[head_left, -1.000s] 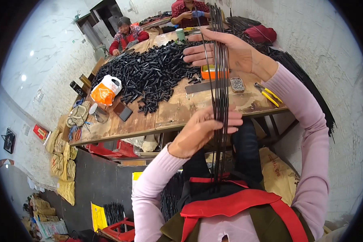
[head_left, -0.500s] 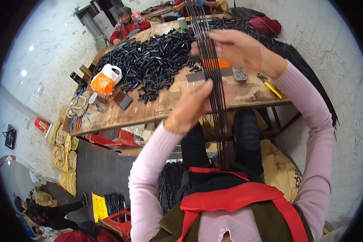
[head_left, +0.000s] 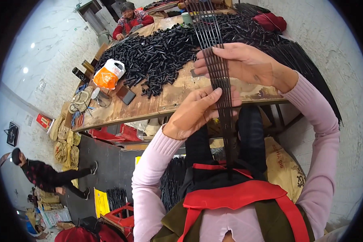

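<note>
A bundle of long thin dark rods stands up in front of me, fanned apart at the top and drawn together near my lap. Around its middle, my left hand is closed, thumb in front and fingertips behind. Higher up, my right hand grips the rods between its thumb and the fingers behind them. The bundle's lower end reaches my dark apron, just above its red band. Behind the rods, on the wooden table, lies a large heap of short black tubes.
On the table's left stand a white-and-orange plastic bag, a phone and a clear jar. More dark rods lie along the right side. A co-worker sits across; another person walks at left. A sack stands by my leg.
The rods have spread into a wider fan. My right hand has come down a little along them. The person at left has walked further into view. Pliers and a small tin are now hidden.
</note>
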Action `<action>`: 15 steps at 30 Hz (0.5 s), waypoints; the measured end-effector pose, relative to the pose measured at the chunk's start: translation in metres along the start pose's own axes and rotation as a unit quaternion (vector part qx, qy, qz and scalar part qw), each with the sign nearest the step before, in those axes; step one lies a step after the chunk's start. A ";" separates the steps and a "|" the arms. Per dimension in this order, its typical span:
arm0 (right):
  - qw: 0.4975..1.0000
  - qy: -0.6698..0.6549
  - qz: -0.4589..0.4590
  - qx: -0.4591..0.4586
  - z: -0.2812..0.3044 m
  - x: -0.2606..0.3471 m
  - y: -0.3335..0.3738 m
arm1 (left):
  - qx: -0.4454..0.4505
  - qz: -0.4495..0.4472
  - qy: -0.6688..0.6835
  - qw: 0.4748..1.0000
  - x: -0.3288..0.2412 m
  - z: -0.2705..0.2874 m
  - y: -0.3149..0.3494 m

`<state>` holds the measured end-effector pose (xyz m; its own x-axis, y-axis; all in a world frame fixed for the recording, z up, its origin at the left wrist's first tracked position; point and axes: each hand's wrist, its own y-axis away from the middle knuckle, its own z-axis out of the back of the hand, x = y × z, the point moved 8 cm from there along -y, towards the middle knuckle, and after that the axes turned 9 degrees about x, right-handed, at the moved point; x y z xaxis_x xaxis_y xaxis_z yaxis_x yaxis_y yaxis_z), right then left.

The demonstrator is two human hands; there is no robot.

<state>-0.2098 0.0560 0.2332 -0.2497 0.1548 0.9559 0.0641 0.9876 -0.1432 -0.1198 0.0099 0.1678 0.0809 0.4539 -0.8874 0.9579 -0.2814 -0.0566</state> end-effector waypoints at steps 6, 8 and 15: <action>1.000 -0.020 -0.013 0.014 -0.011 -0.006 0.004 | -0.009 -0.014 0.009 1.000 0.000 -0.009 0.009; 1.000 0.009 -0.012 0.001 -0.006 -0.006 0.002 | -0.014 -0.011 -0.007 1.000 -0.002 -0.006 0.005; 0.961 0.217 0.085 -0.150 0.015 0.030 -0.004 | 0.116 -0.056 0.113 0.985 -0.024 0.024 -0.049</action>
<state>-0.2320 0.0569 0.2582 0.2123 0.2240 0.9512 0.3603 0.8869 -0.2892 -0.1753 -0.0075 0.1808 0.0626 0.6630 -0.7460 0.8776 -0.3926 -0.2753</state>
